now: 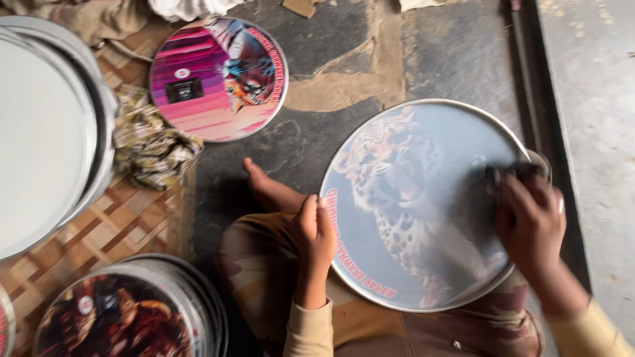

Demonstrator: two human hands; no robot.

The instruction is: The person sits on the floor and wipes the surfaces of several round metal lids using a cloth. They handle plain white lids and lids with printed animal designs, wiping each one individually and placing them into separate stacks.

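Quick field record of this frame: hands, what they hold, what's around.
left hand: grips near rim of leopard-print round disc
right hand: presses a dark blurred object on the disc's far side
disc support: rests on the person's lap
nearby: pink printed disc, crumpled cloth, stack of plain discs, dark printed stack
floor: stone, woven mat

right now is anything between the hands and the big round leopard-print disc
Nothing visible. The left hand grips the round metal-rimmed leopard-print disc at its left edge, and the right hand presses a small dark object onto its right side.
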